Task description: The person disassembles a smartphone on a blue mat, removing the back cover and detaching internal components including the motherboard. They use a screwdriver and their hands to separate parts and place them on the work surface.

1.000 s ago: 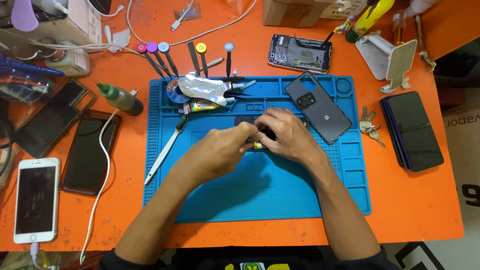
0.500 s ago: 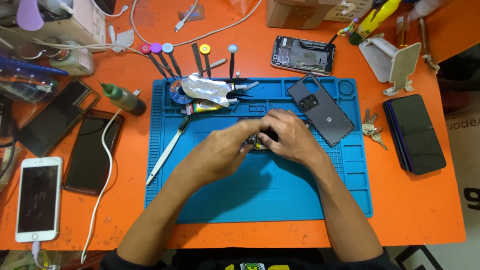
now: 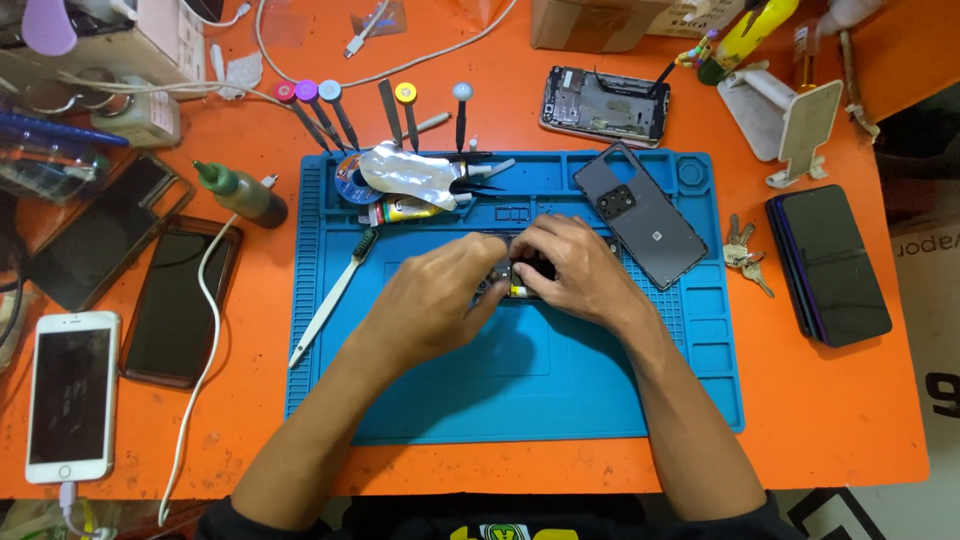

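- The left hand (image 3: pixel 430 300) and the right hand (image 3: pixel 575 270) meet over the middle of the blue silicone work mat (image 3: pixel 520 390), which lies on the orange counter (image 3: pixel 850 400).
- Between them sits a small dark phone part with a yellow patch (image 3: pixel 520 282); the fingers of both hands are drawn in narrow around it, pinching it from either side, and they cover most of it, so its shape is hard to make out.
- Toward the person from the fingers, the mat is bare right to its near edge, the widest free room.
- Just right of the right fingers lies a grey phone back cover with a camera block (image 3: pixel 640 213), tilted, close to the knuckles.
- Beyond the fingers, along the mat's far edge, lie a crumpled silver foil piece (image 3: pixel 405 172), a small tube and black tweezers (image 3: pixel 470 180), crowding that side.
- Left of the left hand a white long-handled brush (image 3: pixel 330 300) lies slantwise on the mat, near the wrist but apart.
- Farther left, off the mat, a white cable (image 3: pixel 205 330) crosses a dark phone in a brown case (image 3: pixel 180 300); a white smartphone (image 3: pixel 70 395) lies near the counter's near edge.
- Far right, a stack of dark phones (image 3: pixel 828 262) and a bunch of keys (image 3: pixel 742 255) lie well apart from the hands.
- The opened phone with exposed insides (image 3: pixel 603 103) lies beyond the mat; the items at the top edge are cut off.
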